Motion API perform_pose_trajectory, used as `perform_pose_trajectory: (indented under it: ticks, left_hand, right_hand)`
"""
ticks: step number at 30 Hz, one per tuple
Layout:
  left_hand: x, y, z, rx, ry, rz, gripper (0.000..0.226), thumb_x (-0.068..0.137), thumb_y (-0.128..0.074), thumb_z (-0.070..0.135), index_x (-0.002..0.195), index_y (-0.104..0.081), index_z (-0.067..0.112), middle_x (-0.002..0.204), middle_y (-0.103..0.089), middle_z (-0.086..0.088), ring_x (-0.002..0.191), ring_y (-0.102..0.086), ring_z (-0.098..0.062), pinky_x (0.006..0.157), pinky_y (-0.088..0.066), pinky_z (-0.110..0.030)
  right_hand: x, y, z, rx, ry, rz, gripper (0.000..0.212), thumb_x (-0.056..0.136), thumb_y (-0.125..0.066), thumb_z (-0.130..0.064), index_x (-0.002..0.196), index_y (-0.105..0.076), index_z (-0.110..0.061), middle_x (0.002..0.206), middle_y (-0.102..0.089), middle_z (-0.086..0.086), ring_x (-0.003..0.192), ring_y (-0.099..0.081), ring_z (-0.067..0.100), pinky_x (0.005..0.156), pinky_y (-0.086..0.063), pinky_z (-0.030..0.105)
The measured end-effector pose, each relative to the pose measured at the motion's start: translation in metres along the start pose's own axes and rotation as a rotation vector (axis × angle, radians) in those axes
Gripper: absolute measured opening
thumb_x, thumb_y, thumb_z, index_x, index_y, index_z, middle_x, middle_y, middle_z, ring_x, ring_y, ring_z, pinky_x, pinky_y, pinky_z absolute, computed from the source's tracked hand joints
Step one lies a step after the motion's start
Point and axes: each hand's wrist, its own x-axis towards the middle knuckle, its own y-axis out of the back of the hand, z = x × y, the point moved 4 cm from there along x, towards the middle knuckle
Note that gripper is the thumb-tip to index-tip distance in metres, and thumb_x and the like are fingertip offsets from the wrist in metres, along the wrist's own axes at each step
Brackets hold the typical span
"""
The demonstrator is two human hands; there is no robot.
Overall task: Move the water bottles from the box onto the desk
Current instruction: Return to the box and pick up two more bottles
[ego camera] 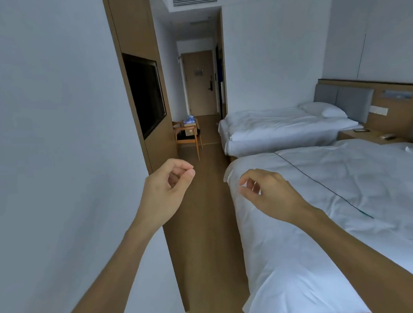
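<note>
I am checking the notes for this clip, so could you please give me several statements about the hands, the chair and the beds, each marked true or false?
1. Both hands, the left hand and the right hand, hold nothing. True.
2. A box sits on the wooden chair down the aisle. True.
3. The right hand grips a water bottle. False: its fingers are loosely curled round nothing.
4. The television hangs above the beds. False: it is set in the wooden wall panel on the left, across the aisle from them.
5. The near bed has white bedding. True.
6. The chair lies tipped over. False: it stands upright.
</note>
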Motion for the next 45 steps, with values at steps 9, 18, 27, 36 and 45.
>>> perform_pose_trajectory:
  ticks: [9,18,27,36,45]
  left_hand:
    - [0.152,-0.074,-0.093,0.041,-0.016,0.007,0.01,0.093,-0.059,0.033,0.102,-0.064,0.031,0.089,-0.062,0.019,0.086,-0.055,0.003,0.065,-0.042,-0.004]
    - [0.324,-0.127,-0.176,0.051,0.009,0.041,0.007,0.093,-0.06,0.03,0.098,-0.065,0.03,0.085,-0.062,0.016,0.077,-0.055,0.0,0.063,-0.041,-0.008]
    - [0.47,-0.173,-0.302,0.053,0.041,0.063,0.007,0.093,-0.061,0.03,0.097,-0.066,0.03,0.079,-0.06,0.023,0.073,-0.054,0.001,0.064,-0.041,-0.009]
    - [0.659,-0.219,-0.428,0.07,0.056,0.022,0.008,0.092,-0.06,0.035,0.098,-0.065,0.033,0.086,-0.063,0.016,0.079,-0.056,0.0,0.064,-0.043,-0.011]
    - [0.821,-0.283,-0.514,0.018,0.01,-0.003,0.006,0.093,-0.061,0.027,0.096,-0.066,0.028,0.084,-0.063,0.012,0.077,-0.055,0.0,0.065,-0.043,-0.011]
  right_hand:
    - [0.172,-0.068,0.096,0.045,0.045,-0.021,0.012,0.094,-0.053,-0.042,0.098,-0.061,-0.034,0.09,-0.061,-0.014,0.08,-0.058,0.004,0.072,-0.054,0.029]
    - [0.376,-0.113,0.168,0.105,0.105,-0.06,0.01,0.095,-0.056,-0.038,0.099,-0.061,-0.03,0.086,-0.061,-0.014,0.076,-0.061,0.002,0.068,-0.053,0.022]
    - [0.551,-0.195,0.232,0.104,0.138,-0.089,0.009,0.093,-0.054,-0.043,0.096,-0.059,-0.036,0.09,-0.061,-0.016,0.082,-0.059,0.002,0.075,-0.056,0.034]
    - [0.743,-0.264,0.287,0.106,0.095,-0.054,0.009,0.094,-0.055,-0.042,0.097,-0.06,-0.035,0.091,-0.061,-0.016,0.081,-0.058,-0.001,0.074,-0.055,0.028]
    - [0.907,-0.309,0.368,0.103,0.028,-0.038,0.008,0.094,-0.056,-0.039,0.096,-0.061,-0.033,0.093,-0.06,-0.015,0.081,-0.058,0.002,0.073,-0.051,0.025]
